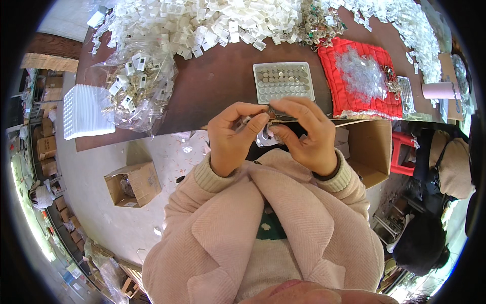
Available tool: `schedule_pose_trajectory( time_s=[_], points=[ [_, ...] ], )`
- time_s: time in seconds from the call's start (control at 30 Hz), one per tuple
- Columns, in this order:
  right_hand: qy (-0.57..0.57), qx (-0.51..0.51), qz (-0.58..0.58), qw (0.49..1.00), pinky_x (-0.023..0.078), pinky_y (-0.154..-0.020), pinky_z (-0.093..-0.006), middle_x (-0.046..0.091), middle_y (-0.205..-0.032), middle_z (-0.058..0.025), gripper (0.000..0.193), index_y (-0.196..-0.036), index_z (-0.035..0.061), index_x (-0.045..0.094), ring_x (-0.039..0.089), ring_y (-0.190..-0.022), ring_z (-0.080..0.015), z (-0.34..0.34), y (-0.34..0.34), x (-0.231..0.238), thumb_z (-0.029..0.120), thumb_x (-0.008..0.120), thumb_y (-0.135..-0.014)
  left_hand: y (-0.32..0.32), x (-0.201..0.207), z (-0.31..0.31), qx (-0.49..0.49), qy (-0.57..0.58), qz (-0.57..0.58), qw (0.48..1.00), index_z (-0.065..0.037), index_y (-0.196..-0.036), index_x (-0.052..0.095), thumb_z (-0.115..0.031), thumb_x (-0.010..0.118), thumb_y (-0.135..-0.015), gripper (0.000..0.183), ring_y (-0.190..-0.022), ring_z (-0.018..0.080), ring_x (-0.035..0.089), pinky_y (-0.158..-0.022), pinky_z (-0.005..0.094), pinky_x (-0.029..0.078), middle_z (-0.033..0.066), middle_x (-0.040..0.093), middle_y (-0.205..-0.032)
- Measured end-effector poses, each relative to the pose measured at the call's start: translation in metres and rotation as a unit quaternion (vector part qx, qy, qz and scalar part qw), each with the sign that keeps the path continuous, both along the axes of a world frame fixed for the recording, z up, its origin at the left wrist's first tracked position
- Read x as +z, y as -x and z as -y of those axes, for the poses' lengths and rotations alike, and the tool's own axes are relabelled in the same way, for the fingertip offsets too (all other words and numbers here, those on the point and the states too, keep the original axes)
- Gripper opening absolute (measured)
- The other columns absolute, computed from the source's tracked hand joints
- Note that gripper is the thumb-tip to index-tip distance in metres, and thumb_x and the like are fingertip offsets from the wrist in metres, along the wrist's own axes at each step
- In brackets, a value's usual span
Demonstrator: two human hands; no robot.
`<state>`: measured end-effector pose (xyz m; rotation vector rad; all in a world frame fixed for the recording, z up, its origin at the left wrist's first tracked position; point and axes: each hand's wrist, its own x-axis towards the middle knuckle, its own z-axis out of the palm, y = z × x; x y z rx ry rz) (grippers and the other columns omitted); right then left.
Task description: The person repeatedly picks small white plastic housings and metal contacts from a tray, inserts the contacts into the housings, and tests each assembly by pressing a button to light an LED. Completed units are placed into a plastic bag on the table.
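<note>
Just in front of my chest, over the table's near edge, both hands meet around a small brownish part [268,115] with pale, shiny bits. Its exact kind is too small to make out. My left hand [229,136] is closed, pinching it between thumb and index finger. My right hand [313,133] is also closed, with its thumb and fingers at the other side of the part; the fingers are slightly blurred. Beyond the hands lies a white plastic tray [257,87] with rows of round silver discs [283,76] like button cells.
On the brown table [215,76] lies a big heap of small white plastic pieces [202,23]. A clear bag [144,86] of white parts and stacked white trays [86,111] stand left. Right is a red cloth [329,66] bearing clear pieces [362,73]. Cardboard boxes [144,185] sit below.
</note>
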<state>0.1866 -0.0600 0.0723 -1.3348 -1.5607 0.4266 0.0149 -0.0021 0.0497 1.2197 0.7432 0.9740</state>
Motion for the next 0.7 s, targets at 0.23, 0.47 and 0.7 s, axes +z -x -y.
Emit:
schedule_pose_trajectory(
  time_s=[0.23, 0.47, 0.7],
  points=[
    [-0.077, -0.030, 0.070, 0.994, 0.056, -0.077, -0.0338, 0.068, -0.102, -0.0123, 0.039, -0.117, 0.0016, 0.069, 0.067, -0.090, -0.0270, -0.002, 0.009, -0.020, -0.010, 0.069, -0.079, -0.001, 0.003, -0.002, -0.009, 0.138, 0.037, 0.990, 0.002, -0.103, 0.071, -0.007, 0.072, -0.093, 0.014, -0.063, 0.0014, 0.051, -0.055, 0.0162, 0.040, -0.0001, 0.068, -0.087],
    [-0.037, -0.070, -0.052, 0.996, 0.054, -0.073, -0.0317, 0.069, -0.097, -0.0130, 0.032, -0.111, 0.0021, 0.069, 0.068, -0.083, -0.0262, 0.002, -0.011, -0.020, -0.010, 0.069, -0.082, -0.013, 0.009, -0.062, 0.006, -0.259, -0.256, 0.931, -0.007, -0.100, 0.074, -0.008, 0.075, -0.087, 0.014, -0.065, 0.0102, 0.058, -0.058, 0.0246, 0.045, 0.0006, 0.068, -0.082],
    [-0.017, -0.105, -0.073, 0.992, 0.054, -0.073, -0.0301, 0.069, -0.094, -0.0135, 0.024, -0.104, 0.0020, 0.070, 0.068, -0.081, -0.0256, 0.008, -0.031, -0.023, -0.010, 0.068, -0.083, -0.060, -0.026, -0.149, -0.007, -0.474, -0.482, 0.737, -0.017, -0.096, 0.075, -0.015, 0.069, -0.086, 0.012, -0.075, 0.0290, 0.067, -0.064, 0.0397, 0.052, 0.0076, 0.065, -0.088]
  ],
)
